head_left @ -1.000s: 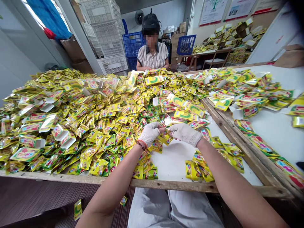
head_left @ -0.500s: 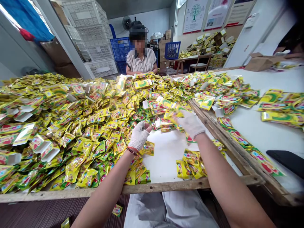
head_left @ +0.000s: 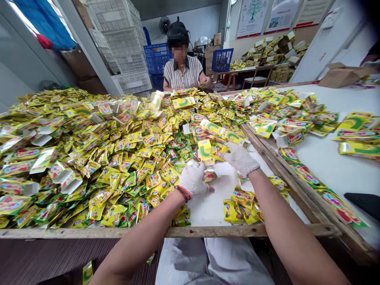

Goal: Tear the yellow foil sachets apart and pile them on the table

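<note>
My left hand (head_left: pixel 194 178), in a white fingerless glove, is low over the white tabletop (head_left: pixel 208 209) at the edge of the pile. Its fingers are bent and its thumb is stretched apart from them. A small green and red sachet (head_left: pixel 210 175) lies by these fingers; I see no firm grip on it. My right hand (head_left: pixel 242 159), gloved too, has its fingertips closed on a yellow sachet (head_left: pixel 219 151). Just left of that sachet is a yellow carton (head_left: pixel 204 149) with a green curve. More long yellow cartons (head_left: pixel 222 132) lie beyond the right hand.
A large heap of yellow sachets (head_left: pixel 118 158) and opened cartons covers the left. Some sachets (head_left: pixel 242 202) lie near the front edge. A wooden divider (head_left: pixel 273 166) runs along the right; beyond it are flat cartons (head_left: pixel 360 148) and a black phone-like object (head_left: pixel 363 204). A person (head_left: pixel 184 73) sits opposite.
My left hand has moved right, away from the heap, over the bare tabletop. The right hand has shifted slightly, and its sachet is now lower. The person opposite has raised a hand with something in it.
</note>
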Tool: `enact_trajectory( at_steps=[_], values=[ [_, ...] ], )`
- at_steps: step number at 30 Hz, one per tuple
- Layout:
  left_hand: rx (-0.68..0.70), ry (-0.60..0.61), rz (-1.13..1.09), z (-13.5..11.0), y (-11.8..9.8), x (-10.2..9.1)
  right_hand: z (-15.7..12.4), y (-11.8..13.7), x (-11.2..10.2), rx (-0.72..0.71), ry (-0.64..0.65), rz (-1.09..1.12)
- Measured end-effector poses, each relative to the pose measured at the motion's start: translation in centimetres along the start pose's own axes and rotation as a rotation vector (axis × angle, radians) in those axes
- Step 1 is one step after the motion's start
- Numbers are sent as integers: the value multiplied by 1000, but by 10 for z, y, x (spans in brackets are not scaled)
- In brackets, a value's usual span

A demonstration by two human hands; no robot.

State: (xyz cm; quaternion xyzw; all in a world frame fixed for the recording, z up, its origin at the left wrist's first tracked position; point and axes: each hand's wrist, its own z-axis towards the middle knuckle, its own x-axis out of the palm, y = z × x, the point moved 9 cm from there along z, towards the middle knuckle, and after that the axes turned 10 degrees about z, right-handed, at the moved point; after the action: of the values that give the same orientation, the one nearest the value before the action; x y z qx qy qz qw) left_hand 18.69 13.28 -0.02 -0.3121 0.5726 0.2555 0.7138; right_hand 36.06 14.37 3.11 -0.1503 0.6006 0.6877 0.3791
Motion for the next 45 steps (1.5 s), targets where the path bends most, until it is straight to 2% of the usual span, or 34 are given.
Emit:
enact_trajectory(
  at_steps=[3,7,9,11,14,18,20,23,27,31,34,38,41,43,45],
  values=[
    [-72,35,132,0,8,0,-4,5,-8,-13,-26,67],
    [-110,-157,22,-1,28,-27,-10,17,-13,-60,-26,286],
    [-103,-245,-67,-3,37,-40,-13,24,-11,-74,-12,324],
    [-75,-277,-118,-4,41,-47,-14,27,-8,-76,25,264],
    [-9,-299,-127,-5,37,-52,-16,26,2,-45,157,222],
    [116,-247,-124,-5,20,-49,-20,24,13,-24,290,160],
    [145,-215,-111,-4,15,-44,-20,26,18,-69,284,61],
    [112,-238,-108,-2,20,-41,-17,28,20,-100,206,10],
    [102,-310,-108,-2,28,-43,-16,26,23,-40,223,210],
    [114,-297,-110,-3,25,-43,-20,29,24,17,201,231],
    [100,-299,-87,-3,24,-43,-27,33,34,71,300,297],
    [85,-323,-66,-3,27,-46,-44,30,47,265,448,611],
    [118,-302,-60,-4,23,-44,-57,36,62,291,599,721],
    [150,-310,-142,-4,21,-45,-59,37,68,286,604,750],
    [119,-349,-336,-4,28,-48,-53,33,69,297,536,777]
  ],
)
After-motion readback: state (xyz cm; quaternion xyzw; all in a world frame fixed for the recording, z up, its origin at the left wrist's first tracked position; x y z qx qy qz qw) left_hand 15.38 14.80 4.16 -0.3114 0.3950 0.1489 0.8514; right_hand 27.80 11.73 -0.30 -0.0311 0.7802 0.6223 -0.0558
